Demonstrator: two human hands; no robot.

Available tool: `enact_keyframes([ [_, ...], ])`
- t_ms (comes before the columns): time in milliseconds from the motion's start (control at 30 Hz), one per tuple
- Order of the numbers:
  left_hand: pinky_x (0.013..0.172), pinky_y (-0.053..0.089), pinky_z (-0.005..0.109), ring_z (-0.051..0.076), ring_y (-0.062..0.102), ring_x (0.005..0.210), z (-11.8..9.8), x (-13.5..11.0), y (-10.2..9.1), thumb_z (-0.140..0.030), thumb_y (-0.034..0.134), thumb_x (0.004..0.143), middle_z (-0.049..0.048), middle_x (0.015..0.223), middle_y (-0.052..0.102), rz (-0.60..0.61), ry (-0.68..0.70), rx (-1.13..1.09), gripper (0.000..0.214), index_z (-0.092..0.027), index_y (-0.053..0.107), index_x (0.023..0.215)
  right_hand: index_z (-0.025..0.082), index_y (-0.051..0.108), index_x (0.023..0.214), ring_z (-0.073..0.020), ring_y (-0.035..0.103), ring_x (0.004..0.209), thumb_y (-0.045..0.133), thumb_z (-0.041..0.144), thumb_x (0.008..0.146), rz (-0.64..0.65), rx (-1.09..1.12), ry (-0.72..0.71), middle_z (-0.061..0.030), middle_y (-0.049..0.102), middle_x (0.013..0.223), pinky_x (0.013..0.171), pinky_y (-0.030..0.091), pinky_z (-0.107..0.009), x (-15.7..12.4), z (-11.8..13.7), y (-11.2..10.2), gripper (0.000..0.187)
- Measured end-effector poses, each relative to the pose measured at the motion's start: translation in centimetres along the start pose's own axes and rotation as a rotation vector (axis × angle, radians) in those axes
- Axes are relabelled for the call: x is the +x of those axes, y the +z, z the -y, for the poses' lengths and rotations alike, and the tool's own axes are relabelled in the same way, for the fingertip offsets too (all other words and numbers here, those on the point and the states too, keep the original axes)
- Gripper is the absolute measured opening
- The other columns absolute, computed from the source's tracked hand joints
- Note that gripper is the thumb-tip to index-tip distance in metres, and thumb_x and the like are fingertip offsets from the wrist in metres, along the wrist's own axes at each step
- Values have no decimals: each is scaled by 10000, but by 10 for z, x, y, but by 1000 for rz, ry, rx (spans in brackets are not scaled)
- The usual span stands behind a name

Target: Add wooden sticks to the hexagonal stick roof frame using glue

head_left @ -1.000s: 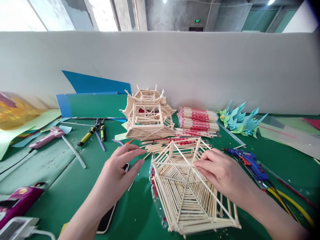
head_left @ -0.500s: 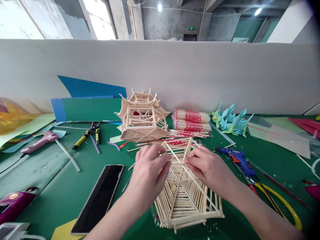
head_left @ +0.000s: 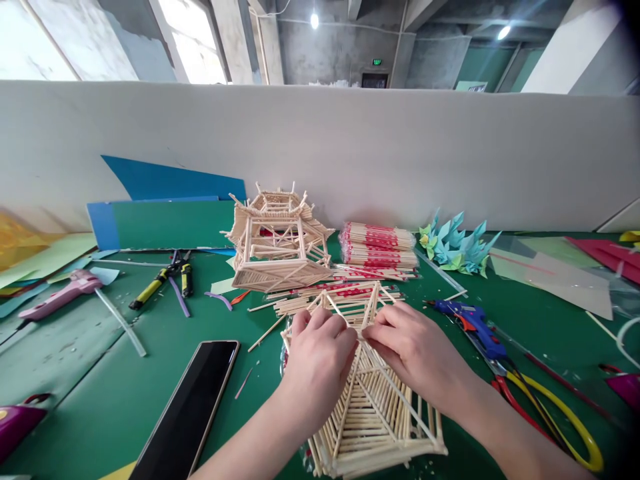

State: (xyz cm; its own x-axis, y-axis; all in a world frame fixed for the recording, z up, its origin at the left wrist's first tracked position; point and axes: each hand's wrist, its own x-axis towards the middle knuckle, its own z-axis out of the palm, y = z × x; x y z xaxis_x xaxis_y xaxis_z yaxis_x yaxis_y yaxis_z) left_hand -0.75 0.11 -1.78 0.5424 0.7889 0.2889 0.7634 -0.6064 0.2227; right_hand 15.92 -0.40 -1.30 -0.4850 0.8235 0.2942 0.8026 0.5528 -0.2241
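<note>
In front of me lies a frame of thin wooden sticks [head_left: 373,427], its base filled with rows of sticks in wedge-shaped panels. My left hand [head_left: 320,360] is closed in a pinch over its middle, the fingertips partly hidden. Almost touching them, my right hand [head_left: 413,347] pinches with thumb and forefinger at the same spot. A wooden stick appears to be held there, mostly covered by the fingers. Slanted sticks rise from the frame's corners around both hands. Behind stands a tiered pavilion-like model [head_left: 280,243] made of similar sticks.
Bundles of sticks [head_left: 377,245] and blue folded paper [head_left: 457,243] lie at the back. A blue glue gun [head_left: 470,327] and yellow-handled scissors [head_left: 555,407] are at right. Leftward are a phone [head_left: 187,407], pliers [head_left: 155,287] and a pink glue gun [head_left: 63,297].
My left hand has moved right and its fingers have closed, bringing its fingertips against those of my right hand. My right hand stays at nearly the same place on the frame.
</note>
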Motion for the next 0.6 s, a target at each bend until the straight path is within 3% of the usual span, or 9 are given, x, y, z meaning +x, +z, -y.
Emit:
enact_keyframes([
  [233,606,365,318,168,475,632,1,2,3,-124,429,820,36,680,558,28,29,52,216,-161,572,663,183,623,770,-172,470,723,436,176,863,15,54,16,-36,537,734,629,379,-302,-2,1,2,209],
  [600,548,395,335,190,497,603,3,3,10,-113,483,773,28,650,553,-38,87,107,155,-160,537,635,176,580,750,-172,448,730,432,175,864,4,98,32,-29,522,747,638,362,-313,-2,2,4,187],
])
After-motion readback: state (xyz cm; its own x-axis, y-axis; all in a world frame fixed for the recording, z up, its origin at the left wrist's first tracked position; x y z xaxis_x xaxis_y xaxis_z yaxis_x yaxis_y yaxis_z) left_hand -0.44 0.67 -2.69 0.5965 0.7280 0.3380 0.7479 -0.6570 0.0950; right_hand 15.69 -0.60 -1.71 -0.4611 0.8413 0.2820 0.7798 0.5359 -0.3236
